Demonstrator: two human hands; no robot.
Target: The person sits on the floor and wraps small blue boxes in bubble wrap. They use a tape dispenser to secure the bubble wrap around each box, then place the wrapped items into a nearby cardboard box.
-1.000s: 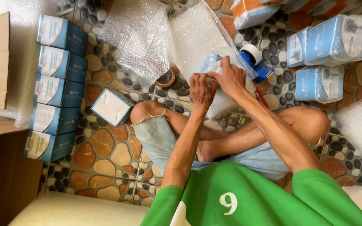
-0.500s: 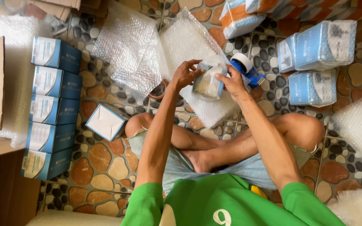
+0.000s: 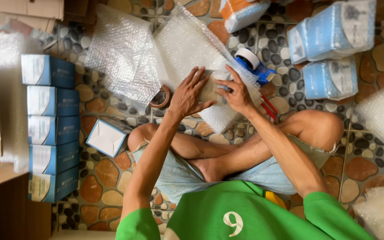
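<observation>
Seated cross-legged on a pebble-patterned floor (image 3: 112,195), a person presses the left hand (image 3: 187,95), fingers spread flat, and the pinching right hand (image 3: 235,94) onto a small box wrapped in clear bubble wrap (image 3: 211,89), beside a blue tape dispenser (image 3: 254,64).

Both arms extend forward over the crossed bare legs, elbows slightly bent, forearms converging. The left hand (image 3: 191,94) lies palm down with its fingers (image 3: 199,76) spread flat and straight. The right hand (image 3: 236,92) sits just beside it, wrist bent inward, its fingers (image 3: 222,87) curled and pointing toward the left hand.
</observation>
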